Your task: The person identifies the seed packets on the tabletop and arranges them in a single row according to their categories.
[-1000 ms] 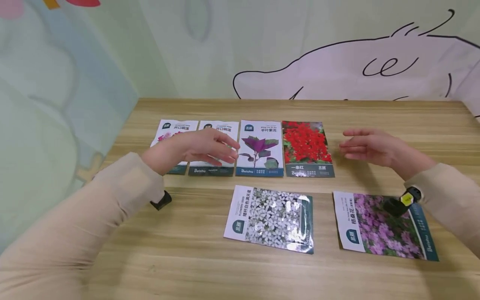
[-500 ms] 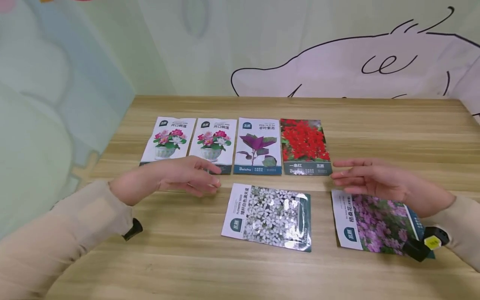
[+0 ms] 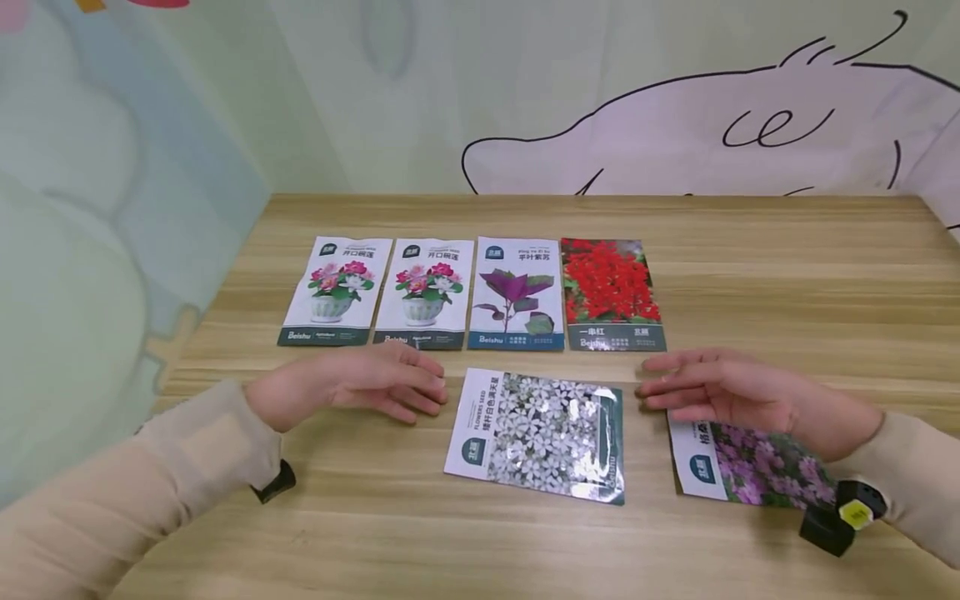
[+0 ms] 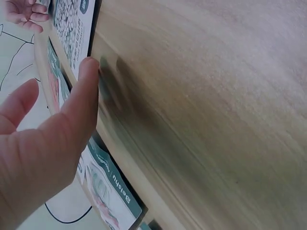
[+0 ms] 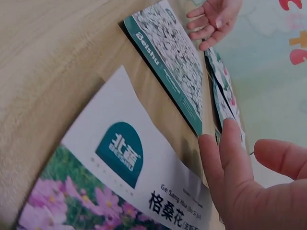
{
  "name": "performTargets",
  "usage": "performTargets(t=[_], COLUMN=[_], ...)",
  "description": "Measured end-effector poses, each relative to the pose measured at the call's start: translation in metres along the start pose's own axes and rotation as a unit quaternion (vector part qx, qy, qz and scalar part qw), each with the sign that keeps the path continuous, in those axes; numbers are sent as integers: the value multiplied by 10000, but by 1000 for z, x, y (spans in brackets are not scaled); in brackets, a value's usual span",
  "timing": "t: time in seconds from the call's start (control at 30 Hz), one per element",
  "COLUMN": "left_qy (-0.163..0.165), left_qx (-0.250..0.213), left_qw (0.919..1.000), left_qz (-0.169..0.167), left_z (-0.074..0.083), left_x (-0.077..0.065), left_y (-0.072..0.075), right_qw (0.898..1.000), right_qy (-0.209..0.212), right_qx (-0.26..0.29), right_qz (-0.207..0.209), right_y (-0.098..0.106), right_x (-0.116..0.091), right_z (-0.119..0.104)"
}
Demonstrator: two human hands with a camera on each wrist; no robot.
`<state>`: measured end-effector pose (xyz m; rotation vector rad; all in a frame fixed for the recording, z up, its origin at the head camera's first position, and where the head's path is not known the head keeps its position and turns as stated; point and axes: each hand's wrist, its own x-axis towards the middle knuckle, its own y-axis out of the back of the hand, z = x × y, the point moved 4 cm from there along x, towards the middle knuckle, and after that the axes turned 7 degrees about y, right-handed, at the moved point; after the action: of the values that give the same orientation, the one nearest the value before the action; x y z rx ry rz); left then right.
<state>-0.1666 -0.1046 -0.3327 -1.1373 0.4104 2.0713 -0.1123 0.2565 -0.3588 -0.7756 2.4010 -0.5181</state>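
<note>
Between my two hands a white-flower seed packet (image 3: 551,437) lies sideways on the table. My left hand (image 3: 363,379) hovers just left of it, fingers loosely extended and holding nothing. On the other side my right hand (image 3: 738,392) is held over the upper part of a pink-flower seed packet (image 3: 772,467), its relaxed fingers pointing toward the white-flower packet. In the right wrist view a gap separates those fingers from the white-flower packet (image 5: 165,57). The right hand covers part of the pink-flower packet's print.
Behind the hands a row of seed packets stands side by side: two lotus packets (image 3: 333,292), a purple-leaf packet (image 3: 516,292) and a red-flower packet (image 3: 613,292). The wooden table (image 3: 337,533) meets a printed wall (image 3: 360,108) at the back and left.
Both hands have come down and back from the row of packets toward the near packets. Over the last half second the right hand shifted slightly left and nearer. The packets have stayed in place.
</note>
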Motion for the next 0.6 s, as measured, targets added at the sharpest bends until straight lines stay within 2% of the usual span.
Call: performTargets(t=[0.23,0.47,0.6], left_qy=[-26,-85,-261], left_qx=[-110,-256,-382], left_qw=[9999,9996,9989], left_qz=[-105,-98,-84], left_z=[1,-2,-2], left_x=[4,9,13], left_y=[-7,-14,-17], right_qw=[9999,9985,9969], right_qy=[-148,-257,-292], right_qx=[36,-135,-171], right_qz=[37,469,705], right_y=[-9,-14,-15], right_x=[6,9,11], right_z=[9,12,15])
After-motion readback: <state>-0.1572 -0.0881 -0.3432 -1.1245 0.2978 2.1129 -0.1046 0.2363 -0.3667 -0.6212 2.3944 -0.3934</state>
